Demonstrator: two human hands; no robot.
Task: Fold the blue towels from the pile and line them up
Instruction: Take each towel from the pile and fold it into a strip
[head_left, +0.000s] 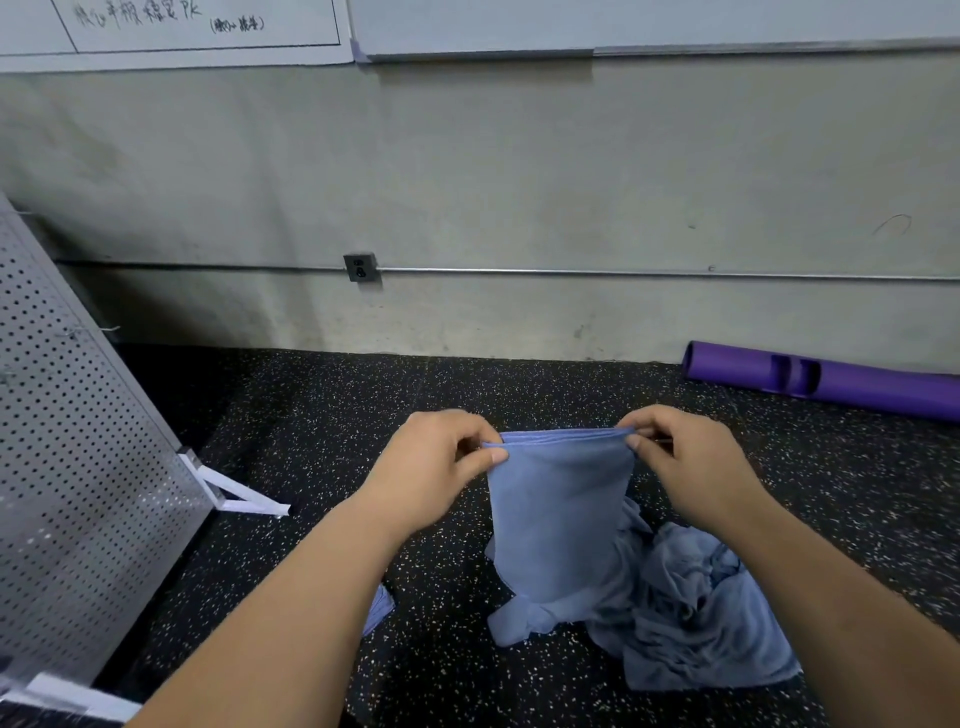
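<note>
A blue towel (558, 512) hangs doubled over in the air, held up by its top edge. My left hand (434, 467) pinches the top left corner and my right hand (691, 462) pinches the top right corner. Below and to the right, a crumpled pile of blue towels (691, 608) lies on the black speckled floor (322, 415). A corner of another blue towel (378, 608) peeks out from under my left forearm; most of it is hidden.
A grey perforated metal panel (78, 467) on a white foot (244, 499) leans at the left. A purple tube (821, 376) lies along the wall at the right. The wall with a socket (360, 267) stands close ahead.
</note>
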